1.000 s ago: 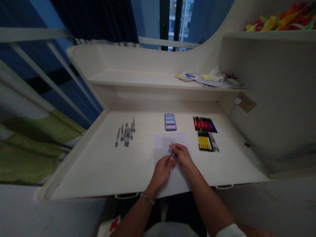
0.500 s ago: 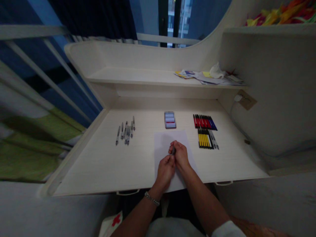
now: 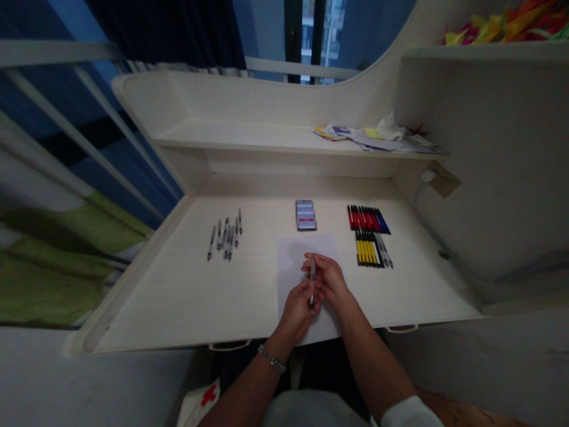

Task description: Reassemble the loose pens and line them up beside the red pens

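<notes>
My left hand (image 3: 299,308), with a chain bracelet at its wrist, pinches the lower part of a clear-barrelled pen (image 3: 313,270). My right hand (image 3: 332,277) curls loosely at the pen's right side, its fingers behind the barrel; how firmly it grips cannot be told. The pen points away from me, above a white sheet of paper (image 3: 288,267). Several clear pens (image 3: 227,237) lie loosely at the left. To the right, red and blue pens (image 3: 367,219) form a row, with yellow, white and clear pens (image 3: 368,249) lined up below them.
A phone (image 3: 306,214) lies just beyond the paper on the white desk (image 3: 169,302). Papers and a crumpled tissue (image 3: 391,127) rest on the raised shelf (image 3: 249,135). A cable (image 3: 433,231) runs from a wall socket down the right side.
The pen, mostly covered by my fingers before, now shows along most of its length. My right hand has loosened and shifted slightly right, its fingers straighter.
</notes>
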Demonstrator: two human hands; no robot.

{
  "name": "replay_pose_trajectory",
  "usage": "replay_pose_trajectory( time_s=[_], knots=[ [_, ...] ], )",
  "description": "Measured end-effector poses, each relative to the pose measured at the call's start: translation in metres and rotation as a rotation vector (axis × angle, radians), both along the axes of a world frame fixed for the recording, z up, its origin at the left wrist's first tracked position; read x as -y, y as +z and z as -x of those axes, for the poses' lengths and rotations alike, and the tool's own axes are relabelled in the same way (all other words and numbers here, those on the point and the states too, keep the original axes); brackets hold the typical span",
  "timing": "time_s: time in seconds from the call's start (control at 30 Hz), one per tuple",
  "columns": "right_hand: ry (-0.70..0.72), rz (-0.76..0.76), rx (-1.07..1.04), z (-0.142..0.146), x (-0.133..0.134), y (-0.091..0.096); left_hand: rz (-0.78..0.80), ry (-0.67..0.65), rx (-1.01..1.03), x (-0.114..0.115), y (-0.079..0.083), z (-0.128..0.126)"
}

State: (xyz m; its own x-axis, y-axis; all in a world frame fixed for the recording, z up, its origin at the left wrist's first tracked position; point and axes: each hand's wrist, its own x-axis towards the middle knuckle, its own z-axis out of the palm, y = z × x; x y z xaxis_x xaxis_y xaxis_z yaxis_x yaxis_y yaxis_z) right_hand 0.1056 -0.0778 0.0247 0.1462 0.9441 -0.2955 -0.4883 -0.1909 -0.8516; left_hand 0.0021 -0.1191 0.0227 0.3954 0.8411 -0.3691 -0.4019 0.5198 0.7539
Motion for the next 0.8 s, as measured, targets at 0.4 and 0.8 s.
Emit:
replay_pose_trajectory(
  time_s=[0.4, 0.8],
  knots=[
    [-0.055, -0.023, 0.117, 0.0027, 0.0013, 0.0027, -0.077, -0.031, -0.052, -0.002, -0.0014, 0.0106],
    [-0.047, 0.004, 0.185, 0.0, 0.0036, 0.0001, -0.123, -0.006, -0.008, -0.0038, -0.0066, 0.0074]
  ],
)
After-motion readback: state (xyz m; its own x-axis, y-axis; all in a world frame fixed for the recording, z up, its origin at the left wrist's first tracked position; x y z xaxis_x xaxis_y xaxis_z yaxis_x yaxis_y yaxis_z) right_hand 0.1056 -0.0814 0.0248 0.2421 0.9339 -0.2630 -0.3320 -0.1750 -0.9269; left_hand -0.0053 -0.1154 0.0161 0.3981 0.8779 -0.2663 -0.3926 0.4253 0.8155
